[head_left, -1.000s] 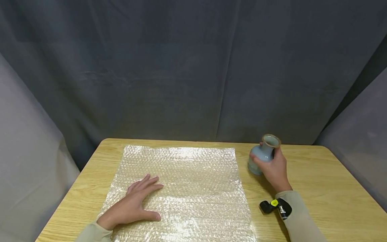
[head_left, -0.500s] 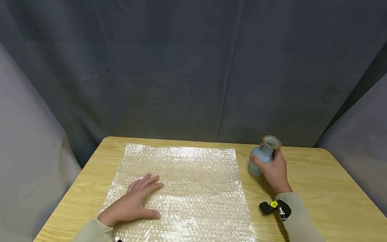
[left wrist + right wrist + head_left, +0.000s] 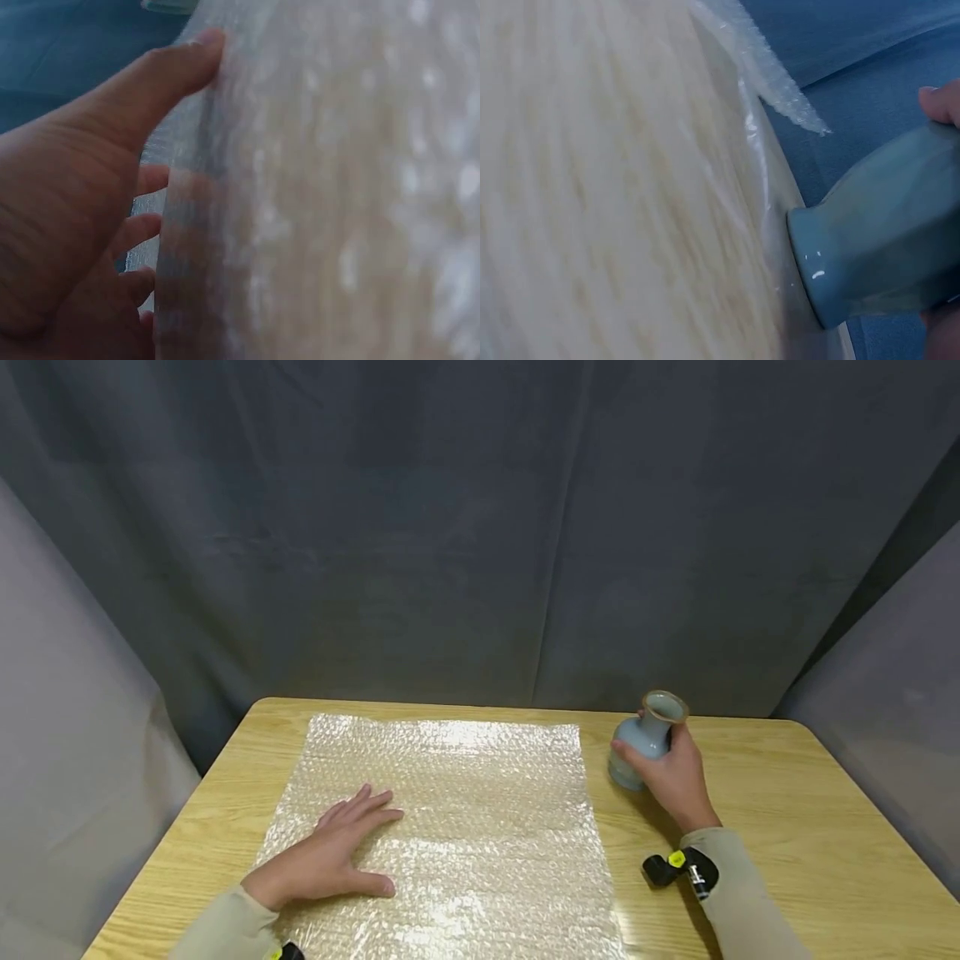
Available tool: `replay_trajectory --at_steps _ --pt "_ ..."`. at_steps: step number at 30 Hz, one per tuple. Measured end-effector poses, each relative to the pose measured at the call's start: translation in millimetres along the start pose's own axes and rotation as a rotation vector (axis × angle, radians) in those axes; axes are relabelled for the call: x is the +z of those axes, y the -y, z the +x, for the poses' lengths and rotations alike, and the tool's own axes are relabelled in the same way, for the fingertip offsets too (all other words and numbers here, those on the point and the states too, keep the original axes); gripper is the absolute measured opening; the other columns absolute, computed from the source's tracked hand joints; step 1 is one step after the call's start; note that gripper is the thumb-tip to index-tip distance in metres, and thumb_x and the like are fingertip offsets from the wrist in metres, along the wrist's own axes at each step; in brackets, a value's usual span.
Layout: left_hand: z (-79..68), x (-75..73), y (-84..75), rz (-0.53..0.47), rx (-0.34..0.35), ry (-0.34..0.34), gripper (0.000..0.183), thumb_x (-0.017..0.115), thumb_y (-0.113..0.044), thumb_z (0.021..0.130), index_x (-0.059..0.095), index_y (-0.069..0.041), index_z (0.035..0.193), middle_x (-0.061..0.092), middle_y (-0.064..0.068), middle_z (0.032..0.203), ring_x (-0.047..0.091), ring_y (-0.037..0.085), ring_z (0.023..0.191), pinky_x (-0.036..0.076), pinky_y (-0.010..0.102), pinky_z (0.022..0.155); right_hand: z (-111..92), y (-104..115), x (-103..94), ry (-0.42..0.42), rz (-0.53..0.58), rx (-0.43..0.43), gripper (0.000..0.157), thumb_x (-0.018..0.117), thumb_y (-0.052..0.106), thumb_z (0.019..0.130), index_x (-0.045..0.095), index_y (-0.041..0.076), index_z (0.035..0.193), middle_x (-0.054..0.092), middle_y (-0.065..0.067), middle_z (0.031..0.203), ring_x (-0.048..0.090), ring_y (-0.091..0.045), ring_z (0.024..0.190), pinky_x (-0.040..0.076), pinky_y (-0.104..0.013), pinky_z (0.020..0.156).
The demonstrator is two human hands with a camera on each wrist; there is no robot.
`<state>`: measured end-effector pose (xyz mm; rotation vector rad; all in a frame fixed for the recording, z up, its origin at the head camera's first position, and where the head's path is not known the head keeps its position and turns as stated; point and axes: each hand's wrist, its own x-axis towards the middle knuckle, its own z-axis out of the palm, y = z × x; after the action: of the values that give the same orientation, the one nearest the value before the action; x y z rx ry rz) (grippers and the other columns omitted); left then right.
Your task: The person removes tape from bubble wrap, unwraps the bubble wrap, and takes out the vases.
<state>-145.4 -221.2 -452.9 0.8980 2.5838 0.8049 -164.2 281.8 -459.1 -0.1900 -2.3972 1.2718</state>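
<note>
A pale blue glazed vase (image 3: pixel 643 737) with a brown rim stands at the right of the table, its neck leaning a little to the right. My right hand (image 3: pixel 677 777) grips it around the body and neck, thumb on the near side. In the right wrist view the vase's base (image 3: pixel 817 262) is at the tabletop; whether it touches cannot be told. A sheet of clear bubble wrap (image 3: pixel 495 802) lies flat left of the vase. Over its left part my left hand (image 3: pixel 330 857) rests with fingers spread; the left wrist view shows the thumb (image 3: pixel 172 75) against the wrap.
The wood-grain table (image 3: pixel 787 827) has rounded far corners. A dark curtain (image 3: pixel 450 543) hangs behind it, with pale cloth (image 3: pixel 67 718) at both sides. Black wrist cameras (image 3: pixel 678 868) sit on the sleeves. The wrap's far right corner (image 3: pixel 780 82) rises slightly off the table.
The vase has shifted very slightly left in my right hand's grip. My left hand keeps its place on the bubble wrap. The head view itself has swayed a little.
</note>
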Motion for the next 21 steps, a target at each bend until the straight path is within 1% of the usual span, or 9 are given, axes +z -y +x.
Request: replay_trajectory --at_steps 3,5,10,14,18,21 --pt "0.4 -1.7 -0.5 -0.001 -0.004 0.043 0.093 0.075 -0.068 0.082 0.045 -0.02 0.156 0.024 0.01 0.173 0.006 0.044 0.162 0.007 0.074 0.123 0 -1 0.4 0.007 0.011 -0.006 0.088 0.082 0.033 0.088 0.031 0.008 0.156 0.046 -0.023 0.152 0.051 -0.04 0.134 0.043 -0.057 0.105" --pt "1.7 -3.0 -1.1 0.009 -0.001 0.065 0.093 0.074 -0.067 0.083 0.044 -0.019 0.157 0.023 0.011 0.173 0.005 0.044 0.162 0.008 0.075 0.123 0 -2 0.3 0.008 0.014 -0.01 0.091 0.082 0.033 0.088 0.029 0.008 0.156 0.045 -0.024 0.152 0.05 -0.041 0.134 0.043 -0.06 0.106" --pt "6.8 -6.2 -3.9 0.06 0.008 0.09 0.093 0.072 -0.067 0.085 0.042 -0.018 0.158 0.023 0.013 0.173 0.006 0.046 0.162 0.011 0.075 0.122 4 -5 -1.3 0.019 -0.007 -0.036 0.091 0.083 0.034 0.088 0.028 0.006 0.155 0.045 -0.026 0.149 0.051 -0.043 0.132 0.043 -0.061 0.105" --pt "10.5 -9.2 -7.0 0.079 0.006 0.109 0.094 0.073 -0.067 0.085 0.042 -0.015 0.158 0.023 0.016 0.173 0.005 0.048 0.161 0.012 0.076 0.122 5 -9 -6.2 0.063 -0.033 -0.058 0.096 0.082 0.035 0.089 0.022 0.005 0.158 0.038 -0.029 0.151 0.047 -0.044 0.135 0.041 -0.063 0.106" --pt "14.0 -10.3 -7.6 0.117 0.026 0.105 0.095 0.072 -0.069 0.083 0.044 -0.015 0.157 0.026 0.017 0.171 0.011 0.048 0.161 0.015 0.075 0.122 -2 -12 -18.5 0.111 -0.109 -0.042 0.103 0.078 0.042 0.092 0.013 0.003 0.161 0.03 -0.032 0.154 0.041 -0.05 0.137 0.039 -0.069 0.106" --pt "15.0 -9.8 -5.9 0.15 0.056 0.063 0.094 0.072 -0.069 0.082 0.046 -0.016 0.155 0.032 0.017 0.169 0.019 0.048 0.159 0.019 0.074 0.121 -8 -15 -28.2 0.131 -0.158 -0.032 0.103 0.076 0.044 0.093 0.012 0.0 0.161 0.028 -0.033 0.155 0.037 -0.053 0.139 0.038 -0.072 0.104"
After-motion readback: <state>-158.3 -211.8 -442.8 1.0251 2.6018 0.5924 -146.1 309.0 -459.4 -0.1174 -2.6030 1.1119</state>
